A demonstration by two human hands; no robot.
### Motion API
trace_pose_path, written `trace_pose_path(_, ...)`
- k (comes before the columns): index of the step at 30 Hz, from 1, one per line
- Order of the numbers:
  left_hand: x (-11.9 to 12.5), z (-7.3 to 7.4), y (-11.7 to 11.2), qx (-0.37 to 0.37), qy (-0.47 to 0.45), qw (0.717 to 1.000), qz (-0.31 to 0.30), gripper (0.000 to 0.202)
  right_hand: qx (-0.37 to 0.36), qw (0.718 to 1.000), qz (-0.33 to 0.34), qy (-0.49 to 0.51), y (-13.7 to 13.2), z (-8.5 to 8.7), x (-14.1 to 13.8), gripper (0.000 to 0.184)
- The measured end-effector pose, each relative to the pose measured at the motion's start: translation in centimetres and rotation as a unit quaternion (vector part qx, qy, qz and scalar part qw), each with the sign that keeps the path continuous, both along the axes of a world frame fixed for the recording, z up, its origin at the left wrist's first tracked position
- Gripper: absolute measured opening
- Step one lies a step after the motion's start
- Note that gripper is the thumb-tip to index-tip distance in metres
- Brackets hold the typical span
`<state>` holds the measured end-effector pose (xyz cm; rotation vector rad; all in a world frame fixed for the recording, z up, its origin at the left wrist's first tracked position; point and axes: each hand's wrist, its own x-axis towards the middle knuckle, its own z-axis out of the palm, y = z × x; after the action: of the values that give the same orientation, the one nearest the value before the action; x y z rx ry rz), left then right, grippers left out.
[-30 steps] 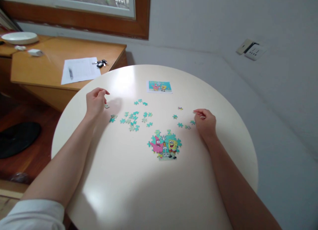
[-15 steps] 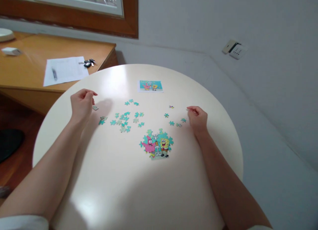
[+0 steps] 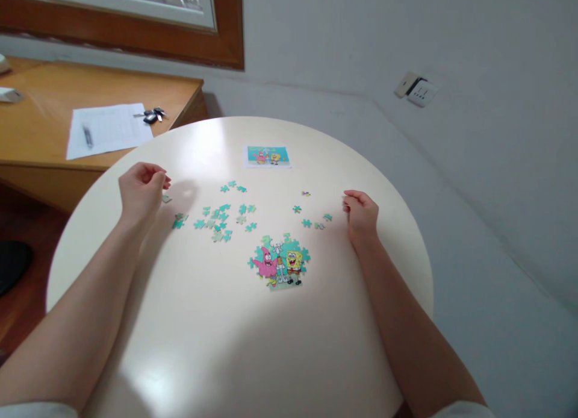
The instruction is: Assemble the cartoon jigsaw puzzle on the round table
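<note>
My left hand (image 3: 142, 192) hovers by the table's left side, fingers curled together; whatever they may hold is hidden. Close under its fingertips lies a jigsaw piece (image 3: 167, 198). On the right, my right hand (image 3: 362, 216) is closed in a pinch, with thumb and index finger together around something too small to make out. Between the hands sits a partly assembled jigsaw puzzle (image 3: 280, 264) with a pink starfish, a squid and a yellow sponge figure. Several loose teal pieces (image 3: 219, 216) lie to its upper left, and several more pieces (image 3: 307, 223) to its upper right.
A small reference picture (image 3: 268, 156) lies toward the far side of the round white table (image 3: 203, 346). Beyond the left edge stands a wooden desk (image 3: 135, 81) with a paper sheet (image 3: 108, 132), a pen (image 3: 87, 137) and keys (image 3: 152, 115). A wall socket (image 3: 422, 93) is at right.
My view has turned slightly right, so the scene sits further left. My left index finger has curled in. My right hand has shifted a little right, away from the puzzle.
</note>
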<state>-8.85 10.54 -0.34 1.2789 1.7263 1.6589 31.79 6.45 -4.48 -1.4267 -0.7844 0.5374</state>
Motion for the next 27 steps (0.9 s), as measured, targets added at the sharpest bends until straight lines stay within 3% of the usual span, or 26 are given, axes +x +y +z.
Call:
trace_pose_path(18,-0.46,-0.46,0.59,0.012,0.02,1.0,0.019,0.012,0.007,0.996,0.006,0.085,0.43,0.08,0.73,0.011)
trace_pose_path(27,-0.48,-0.35,0.47,0.012,0.038,0.999,0.019,0.016,0.009,0.999,0.01,0.052,0.39,-0.23,0.97,0.016)
